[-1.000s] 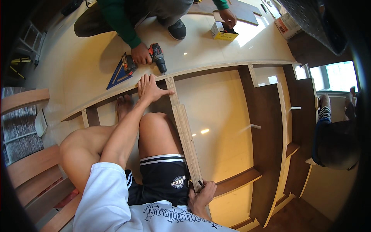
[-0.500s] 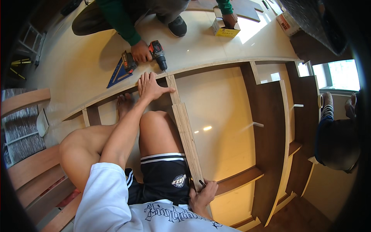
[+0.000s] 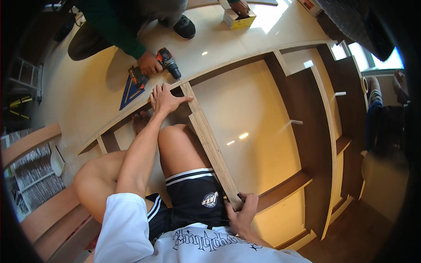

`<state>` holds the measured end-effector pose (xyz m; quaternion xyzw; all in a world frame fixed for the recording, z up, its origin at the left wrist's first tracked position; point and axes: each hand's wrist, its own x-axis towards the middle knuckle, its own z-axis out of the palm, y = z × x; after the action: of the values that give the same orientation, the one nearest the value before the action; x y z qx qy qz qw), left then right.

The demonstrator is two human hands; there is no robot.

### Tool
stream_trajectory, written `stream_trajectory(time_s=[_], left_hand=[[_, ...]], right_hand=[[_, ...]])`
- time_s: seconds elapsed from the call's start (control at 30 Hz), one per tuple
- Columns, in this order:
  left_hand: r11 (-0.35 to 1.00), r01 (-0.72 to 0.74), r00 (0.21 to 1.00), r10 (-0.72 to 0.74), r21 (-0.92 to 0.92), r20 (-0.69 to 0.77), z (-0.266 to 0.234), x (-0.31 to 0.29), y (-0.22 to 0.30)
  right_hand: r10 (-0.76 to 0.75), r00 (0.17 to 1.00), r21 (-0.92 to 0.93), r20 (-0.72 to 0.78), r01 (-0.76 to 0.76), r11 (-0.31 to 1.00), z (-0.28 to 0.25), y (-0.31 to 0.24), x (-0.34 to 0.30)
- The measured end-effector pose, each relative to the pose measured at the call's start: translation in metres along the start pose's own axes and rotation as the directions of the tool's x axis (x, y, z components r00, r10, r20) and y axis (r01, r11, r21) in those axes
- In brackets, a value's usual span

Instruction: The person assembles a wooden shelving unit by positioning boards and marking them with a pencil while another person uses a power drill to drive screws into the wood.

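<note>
A wooden frame with brown inner faces lies across my legs. Its divider board [image 3: 215,153] runs from the far rail [image 3: 228,65] towards my waist. At the far joint, my left hand [image 3: 166,100] is closed over the rail, fingers on its outer side and thumb against the divider. My right hand [image 3: 244,215] grips the divider's near end; a small dark tip shows by its fingers, too little to name. A co-worker's hand [image 3: 149,64] holds a red and black cordless drill [image 3: 167,61], its tip at the rail just beyond my left hand.
A blue triangular square [image 3: 130,94] lies beneath the drill's battery. The co-worker's other hand is in a yellow and white box [image 3: 239,19]. Slatted wooden furniture [image 3: 52,210] stands at left. Another person [image 3: 386,131] is at the far right, beyond brown frame panels [image 3: 307,131].
The whole view has shifted and tilted slightly. My two hands keep their places on the frame, and the drill stays at the same joint.
</note>
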<state>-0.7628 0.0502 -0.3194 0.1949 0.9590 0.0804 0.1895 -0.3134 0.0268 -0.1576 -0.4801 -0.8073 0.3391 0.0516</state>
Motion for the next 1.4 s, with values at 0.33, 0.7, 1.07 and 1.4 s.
stream_trajectory(time_s=[0.33,0.7,1.07,1.4], left_hand=[[1.000,0.015,0.997,-0.016,0.017,0.069,-0.012,-0.001,0.002],[1.000,-0.018,0.999,0.017,-0.017,-0.039,0.004,0.000,-0.003],[0.999,-0.021,0.998,0.018,-0.042,-0.055,0.008,0.001,-0.007],[0.997,-0.062,0.996,0.065,-0.051,0.058,0.001,0.007,-0.015]], right_hand=[[-0.251,0.962,0.158,0.105,0.233,0.960,0.013,-0.076,0.132],[-0.223,0.957,0.129,0.188,0.201,0.971,0.084,-0.146,0.232],[-0.218,0.938,0.209,0.268,0.164,0.964,0.090,-0.148,0.245],[-0.209,0.936,0.231,0.282,0.146,0.962,0.095,-0.148,0.248]])
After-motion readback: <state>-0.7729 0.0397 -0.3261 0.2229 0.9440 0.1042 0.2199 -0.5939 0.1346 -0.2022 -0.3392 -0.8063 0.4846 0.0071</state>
